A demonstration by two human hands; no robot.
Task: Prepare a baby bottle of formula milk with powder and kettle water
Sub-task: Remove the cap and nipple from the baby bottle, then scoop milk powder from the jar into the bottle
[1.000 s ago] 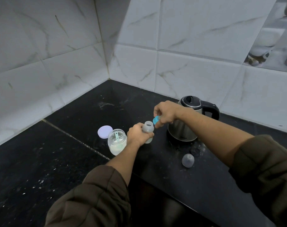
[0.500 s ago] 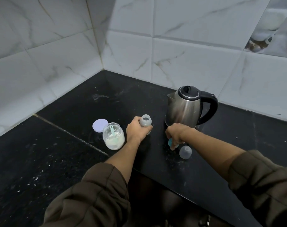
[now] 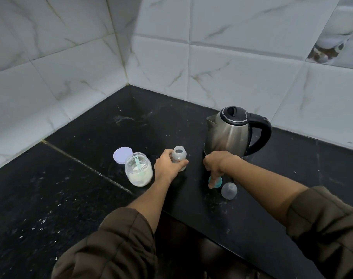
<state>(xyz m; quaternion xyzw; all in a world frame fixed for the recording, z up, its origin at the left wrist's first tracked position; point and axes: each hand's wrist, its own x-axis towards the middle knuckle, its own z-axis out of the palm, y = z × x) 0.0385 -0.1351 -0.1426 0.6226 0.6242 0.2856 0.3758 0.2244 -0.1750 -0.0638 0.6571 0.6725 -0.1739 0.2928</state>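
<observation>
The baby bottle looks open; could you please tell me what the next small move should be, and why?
Probably the right hand should let go of the teal ring and reach for the kettle handle. The ring is down on the countertop beside the clear cap, the left hand grips the baby bottle upright, mouth open, and the kettle stands just behind.

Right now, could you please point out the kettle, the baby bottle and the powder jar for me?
kettle point(image 3: 228, 135): head view, on its steel body.
baby bottle point(image 3: 179, 157): head view, on its shoulder below the open neck.
powder jar point(image 3: 139, 176): head view, on its clear side wall.
</observation>
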